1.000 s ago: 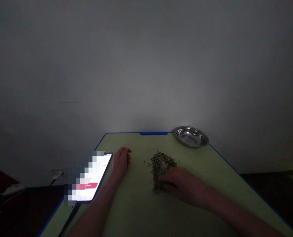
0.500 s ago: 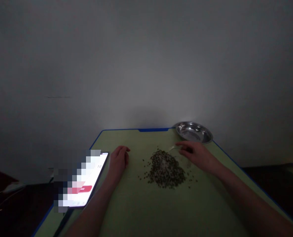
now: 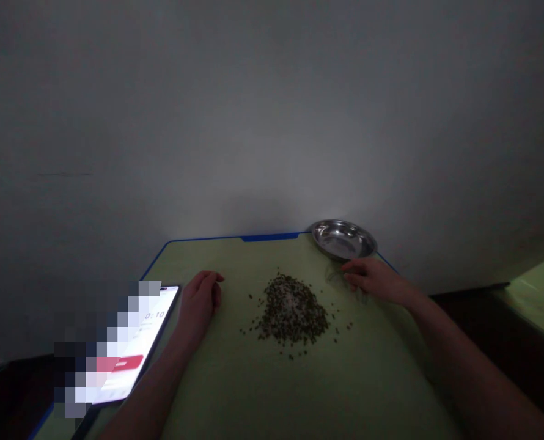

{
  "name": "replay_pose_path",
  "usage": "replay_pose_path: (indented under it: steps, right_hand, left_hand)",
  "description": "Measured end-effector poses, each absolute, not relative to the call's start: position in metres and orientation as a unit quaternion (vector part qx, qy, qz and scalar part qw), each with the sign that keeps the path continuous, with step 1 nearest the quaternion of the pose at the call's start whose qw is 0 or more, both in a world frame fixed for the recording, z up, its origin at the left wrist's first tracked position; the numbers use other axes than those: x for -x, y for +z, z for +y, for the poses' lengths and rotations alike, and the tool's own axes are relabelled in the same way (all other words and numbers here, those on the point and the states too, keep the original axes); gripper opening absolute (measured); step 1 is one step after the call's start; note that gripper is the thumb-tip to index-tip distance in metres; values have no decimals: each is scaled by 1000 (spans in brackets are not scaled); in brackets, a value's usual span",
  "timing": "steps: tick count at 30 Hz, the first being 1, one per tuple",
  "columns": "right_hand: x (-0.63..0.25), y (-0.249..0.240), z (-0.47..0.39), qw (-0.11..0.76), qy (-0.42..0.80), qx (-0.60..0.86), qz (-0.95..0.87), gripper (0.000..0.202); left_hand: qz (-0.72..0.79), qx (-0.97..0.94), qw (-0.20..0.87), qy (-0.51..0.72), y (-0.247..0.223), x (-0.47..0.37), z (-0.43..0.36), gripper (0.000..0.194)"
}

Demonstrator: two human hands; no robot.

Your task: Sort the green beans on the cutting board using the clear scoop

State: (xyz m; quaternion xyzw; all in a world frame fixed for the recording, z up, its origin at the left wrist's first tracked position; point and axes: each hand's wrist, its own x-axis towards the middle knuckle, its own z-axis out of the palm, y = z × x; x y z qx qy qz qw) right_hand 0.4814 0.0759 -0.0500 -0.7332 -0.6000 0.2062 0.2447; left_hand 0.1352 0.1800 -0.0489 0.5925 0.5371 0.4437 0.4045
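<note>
A heap of small dark grains mixed with whitish ones (image 3: 293, 311) lies in the middle of the green table (image 3: 253, 385), with stray grains around it. To the right of the heap, my right hand (image 3: 368, 280) has its fingers bent around or against a faint, clear object (image 3: 334, 274), too dim to make out. My left hand (image 3: 200, 300) rests left of the heap, its fingers curled; what they hold, if anything, is hidden. Behind my right hand sits a shiny metal bowl (image 3: 344, 239) at the back right corner.
A lit phone or tablet (image 3: 139, 348), partly pixelated, lies at the table's left edge beside my left forearm. A grey wall (image 3: 272, 122) stands right behind the table. Another pale green surface (image 3: 542, 296) shows at the far right.
The view has turned a little to the right, so the table things appear further left. My right hand has moved away from the heap, and the clear object with it.
</note>
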Motion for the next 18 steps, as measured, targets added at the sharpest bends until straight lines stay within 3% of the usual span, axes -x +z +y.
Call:
replay_pose_path:
  steps: [4,12,18]
  right_hand:
    - [-482,-52,61,213,217,756,-579,13]
    - [-470,-56,29,136,285,773,-550,29]
    - [-427,-58,55,136,282,766,-562,35]
  left_hand:
    - [533,-585,419,446,-49,-135,180,22]
    - [523,-579,429,455,-59,-136,185,23]
    - [517,-585,425,459,-58,-136,184,25]
